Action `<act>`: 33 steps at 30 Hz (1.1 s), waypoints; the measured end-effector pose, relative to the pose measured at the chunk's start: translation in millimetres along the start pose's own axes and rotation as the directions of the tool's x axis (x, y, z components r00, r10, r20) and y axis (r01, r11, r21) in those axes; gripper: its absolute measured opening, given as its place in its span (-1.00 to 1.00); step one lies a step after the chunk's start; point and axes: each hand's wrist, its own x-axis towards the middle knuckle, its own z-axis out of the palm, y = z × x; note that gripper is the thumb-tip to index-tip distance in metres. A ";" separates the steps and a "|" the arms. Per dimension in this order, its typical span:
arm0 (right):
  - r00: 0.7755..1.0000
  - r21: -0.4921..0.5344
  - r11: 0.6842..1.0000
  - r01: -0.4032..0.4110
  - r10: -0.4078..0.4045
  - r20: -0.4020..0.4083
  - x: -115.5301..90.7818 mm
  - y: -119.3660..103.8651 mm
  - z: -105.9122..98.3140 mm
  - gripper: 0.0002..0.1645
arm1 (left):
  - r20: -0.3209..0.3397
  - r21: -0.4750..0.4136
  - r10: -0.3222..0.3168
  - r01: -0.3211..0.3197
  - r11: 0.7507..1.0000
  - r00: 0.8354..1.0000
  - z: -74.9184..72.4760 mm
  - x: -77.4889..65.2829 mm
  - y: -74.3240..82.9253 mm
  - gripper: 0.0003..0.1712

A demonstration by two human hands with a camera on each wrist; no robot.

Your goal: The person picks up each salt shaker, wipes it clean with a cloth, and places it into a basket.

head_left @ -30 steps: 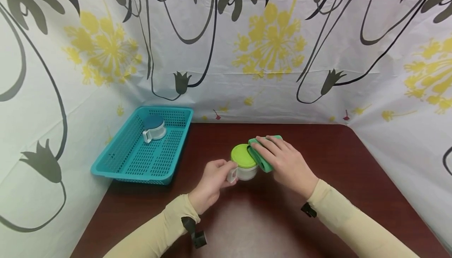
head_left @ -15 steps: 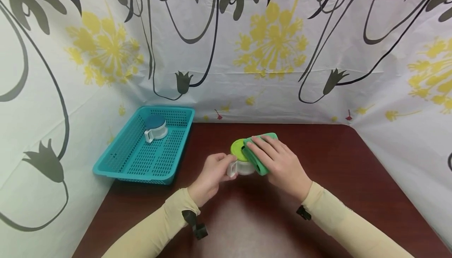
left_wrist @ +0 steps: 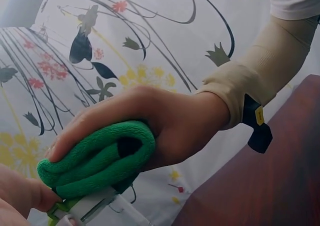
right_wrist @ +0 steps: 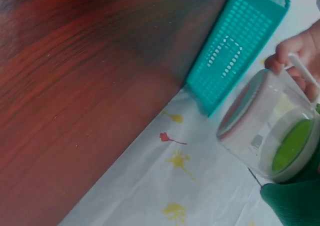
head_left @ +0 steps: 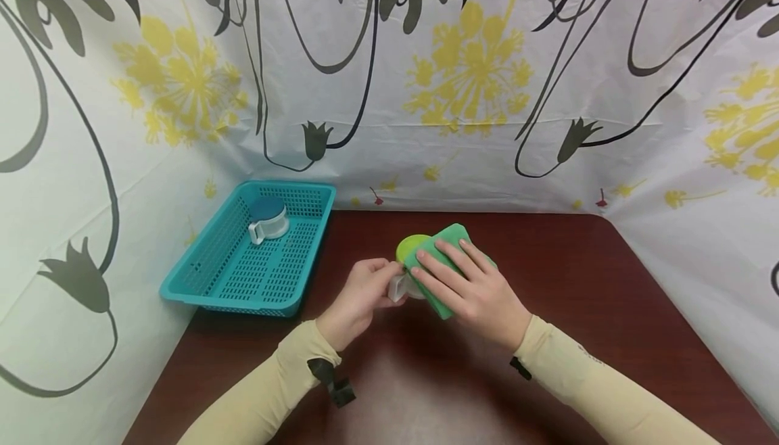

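Observation:
A clear plastic jar (right_wrist: 267, 126) with a side handle and a lime-green lid (head_left: 410, 247) is held up over the table, tilted in the right wrist view. My left hand (head_left: 359, 303) grips it by the handle, thumb near the lid's edge. With my right hand (head_left: 481, 296) I hold a folded green cloth (head_left: 453, 234) against the lid and the jar's right side. That cloth (left_wrist: 95, 161) shows its several layers in the left wrist view, fingers bent over it. Most of the lid and jar is hidden by cloth and hand in the head view.
A turquoise plastic basket (head_left: 243, 296) stands at the table's left side. In it sits a similar jar with a blue lid (head_left: 267, 209). The dark red-brown table (head_left: 578, 283) ends at a white patterned curtain (head_left: 377, 93) behind and on both sides.
My right hand has moved the cloth leftward and over the lid, covering more of it. The cloth now lies flatter across the jar. My left hand keeps its grip and has risen slightly.

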 end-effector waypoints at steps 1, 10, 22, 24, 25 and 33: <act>1.000 -0.019 1.000 0.018 -0.019 -0.017 1.2 -0.2 -0.7 -0.57 | 0.003 0.003 0.002 -0.002 1.000 1.000 0.0 -0.4 0.8 -0.71; 0.972 -0.096 0.975 0.202 -0.212 -0.102 -0.3 -7.3 -3.3 -0.62 | 0.006 0.039 0.034 -0.034 0.999 0.999 0.3 -1.7 5.5 -0.73; 0.922 -0.064 0.920 0.386 -0.383 0.060 -38.4 -25.3 1.5 -0.62 | 0.025 0.047 0.063 -0.064 0.997 0.998 -1.1 -6.8 21.2 -0.71; 0.923 -0.065 0.922 0.383 -0.379 0.065 -43.8 -26.0 4.2 -0.61 | 0.032 0.046 0.059 -0.060 0.997 0.998 -0.8 -7.9 21.9 -0.71; 0.924 -0.066 0.922 0.381 -0.378 0.064 -44.5 -25.9 4.8 -0.61 | 0.034 0.045 0.057 -0.059 0.997 0.998 -0.7 -8.5 22.2 -0.71; 0.926 -0.068 0.925 0.374 -0.377 -0.031 -27.7 -19.0 -1.3 -0.65 | 0.040 0.046 0.049 -0.051 0.998 0.998 -2.9 -9.4 19.2 -0.68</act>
